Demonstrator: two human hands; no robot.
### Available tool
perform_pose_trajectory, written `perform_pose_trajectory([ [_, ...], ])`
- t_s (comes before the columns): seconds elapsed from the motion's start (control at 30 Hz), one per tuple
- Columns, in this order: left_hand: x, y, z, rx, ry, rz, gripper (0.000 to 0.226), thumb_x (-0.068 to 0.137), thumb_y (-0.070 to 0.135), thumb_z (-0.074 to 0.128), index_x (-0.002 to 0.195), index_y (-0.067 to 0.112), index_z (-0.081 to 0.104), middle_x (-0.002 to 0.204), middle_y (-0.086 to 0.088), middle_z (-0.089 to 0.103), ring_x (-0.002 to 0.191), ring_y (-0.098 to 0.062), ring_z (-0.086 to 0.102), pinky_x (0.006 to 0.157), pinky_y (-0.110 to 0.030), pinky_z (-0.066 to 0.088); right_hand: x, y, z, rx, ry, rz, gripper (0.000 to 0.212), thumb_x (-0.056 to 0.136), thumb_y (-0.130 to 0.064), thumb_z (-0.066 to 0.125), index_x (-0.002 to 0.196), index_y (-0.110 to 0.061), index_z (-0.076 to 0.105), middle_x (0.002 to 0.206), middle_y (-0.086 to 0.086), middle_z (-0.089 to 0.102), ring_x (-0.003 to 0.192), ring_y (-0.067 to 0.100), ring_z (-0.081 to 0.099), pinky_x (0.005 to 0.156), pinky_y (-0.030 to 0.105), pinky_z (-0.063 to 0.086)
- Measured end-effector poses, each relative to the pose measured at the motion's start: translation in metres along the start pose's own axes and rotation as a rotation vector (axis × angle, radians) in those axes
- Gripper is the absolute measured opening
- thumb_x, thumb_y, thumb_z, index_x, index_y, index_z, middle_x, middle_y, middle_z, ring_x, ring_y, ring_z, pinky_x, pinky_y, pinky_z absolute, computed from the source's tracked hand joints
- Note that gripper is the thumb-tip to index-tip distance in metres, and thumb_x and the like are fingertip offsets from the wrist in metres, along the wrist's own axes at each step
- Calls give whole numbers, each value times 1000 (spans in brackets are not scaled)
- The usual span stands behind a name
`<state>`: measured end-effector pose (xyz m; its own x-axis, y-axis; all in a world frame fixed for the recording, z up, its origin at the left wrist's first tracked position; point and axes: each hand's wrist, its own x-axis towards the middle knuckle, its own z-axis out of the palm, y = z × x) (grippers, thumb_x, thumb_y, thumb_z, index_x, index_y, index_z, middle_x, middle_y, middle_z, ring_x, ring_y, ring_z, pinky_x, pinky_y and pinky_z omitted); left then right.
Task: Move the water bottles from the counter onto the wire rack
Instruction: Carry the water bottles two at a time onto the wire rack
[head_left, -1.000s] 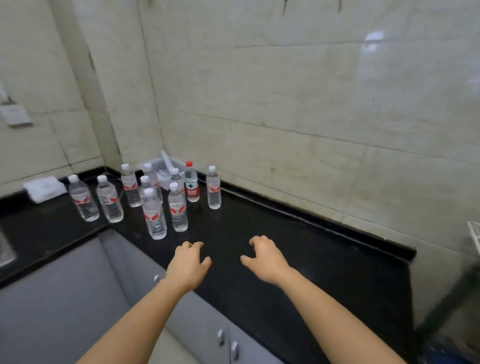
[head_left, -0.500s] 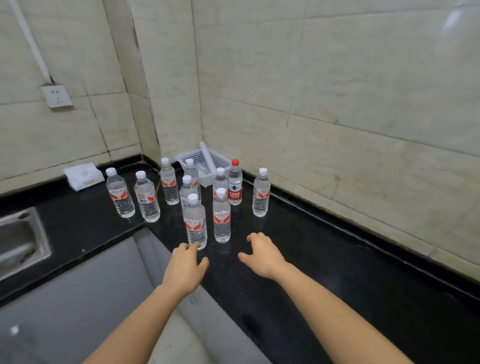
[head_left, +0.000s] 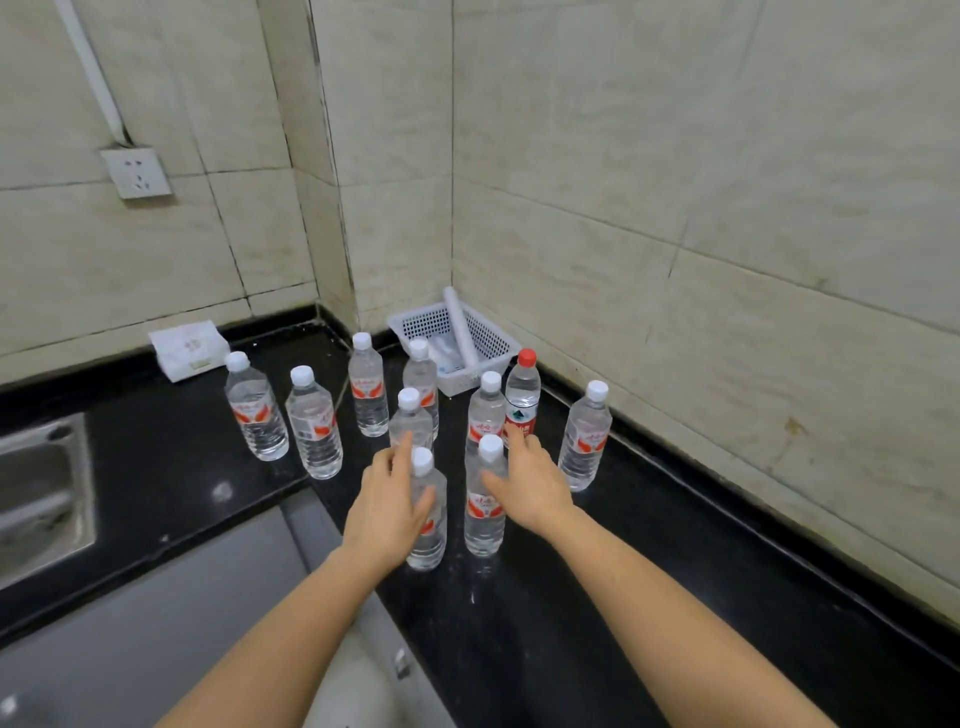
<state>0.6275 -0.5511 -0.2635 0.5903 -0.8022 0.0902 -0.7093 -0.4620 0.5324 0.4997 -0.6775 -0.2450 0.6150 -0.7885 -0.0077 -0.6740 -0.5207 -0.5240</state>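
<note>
**Two hands at the front bottles; ten bottles standing on the black counter**

- Left hand (head_left: 387, 506): fingers spread and curved round the left side of the nearest bottle (head_left: 428, 512), thumb across its front; the grip is not closed.
- Right hand (head_left: 530, 486): fingers spread, thumb against the second front bottle (head_left: 485, 501), index finger reaching toward the bottles behind; whether it grips anything cannot be told.
- Sink (head_left: 44, 496): steel, set into the counter at the far left edge.
- Wall socket (head_left: 136, 172): white, on the tiled wall, with a white conduit running up from it.
- Tissue pack (head_left: 188, 349): white, lying on the counter against the left wall.
- Counter (head_left: 649, 561): black, glossy, L-shaped round the corner.
- Water bottles, all upright, clear with white caps and red-and-white labels unless noted: far-left bottle (head_left: 255, 406); its neighbour (head_left: 314, 422) just beside it; one behind (head_left: 368, 384); one near the basket (head_left: 420, 382); a middle bottle (head_left: 410, 421) partly hidden by the left fingers; the two front bottles at the hands; one behind the right hand (head_left: 487, 410); a red-capped bottle (head_left: 522, 395) with a green-and-red label; far-right bottle (head_left: 586, 436) standing apart.
- Basket (head_left: 498, 340): white plastic mesh, in the corner, with a white roll (head_left: 460, 327) leaning in it.
</note>
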Motion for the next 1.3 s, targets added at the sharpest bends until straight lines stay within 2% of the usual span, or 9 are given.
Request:
perform_pose_trajectory([
  [0.17,21,-10,5,85,-26,92,62,97,33,46,152,24,18,149,0,33,126,-24,42,97,-37,46,15,0,14,-179,-32,-85,63,96,-37,52,150,-19,25,142,11,42,129,28,41,99,41,44],
  [0.3,28,-16,6,108,-42,163,54,97,27,47,148,19,30,132,-4,52,115,-25,50,91,-38,48,12,3,24,-286,32,-126,53,100,-31,47,147,-15,31,136,10,48,122,28,46,93,38,44],
  [0.4,30,-20,2,148,-68,208,51,94,26,53,142,18,39,122,-5,57,114,-25,52,89,-37,47,0,2,29,-281,65,-104,46,100,-30,46,143,-14,35,130,9,50,117,26,48,89,36,44],
  [0.53,19,-22,-2,103,-64,205,26,86,28,63,108,13,62,105,-5,61,103,-26,56,82,-36,47,-23,1,32,-174,91,-37,38,98,-30,52,132,-14,45,122,8,54,112,24,51,87,34,44],
  [0.6,8,-22,-2,63,-72,193,16,83,29,65,88,14,62,94,-4,59,94,-26,57,74,-34,44,-35,1,35,-119,99,10,36,95,-29,57,126,-14,49,118,7,57,109,23,53,86,33,45],
  [0.67,-4,-19,-1,54,-87,202,14,80,27,66,80,14,60,91,-5,57,90,-26,57,71,-33,43,-48,0,35,-1,106,112,31,89,-25,64,117,-16,55,113,6,61,104,23,58,83,34,48],
  [0.93,-45,-10,0,-85,-81,267,16,79,27,65,78,12,68,82,-4,59,76,-21,59,66,-34,48,-114,2,5,214,143,284,22,76,-20,74,95,-14,68,96,5,69,87,21,62,68,29,46],
  [1.1,-98,21,3,-226,-165,362,14,77,28,70,85,17,72,74,-2,56,73,-17,56,65,-34,47,-197,24,-20,212,151,381,20,71,-24,76,89,-16,72,89,1,71,84,19,65,71,36,54],
  [1.3,-173,87,19,-320,-294,512,12,74,27,73,80,17,72,72,-3,56,69,-14,56,64,-36,49,-308,50,-57,222,234,501,13,69,-19,77,82,-16,73,73,-7,67,69,10,60,60,25,46],
])
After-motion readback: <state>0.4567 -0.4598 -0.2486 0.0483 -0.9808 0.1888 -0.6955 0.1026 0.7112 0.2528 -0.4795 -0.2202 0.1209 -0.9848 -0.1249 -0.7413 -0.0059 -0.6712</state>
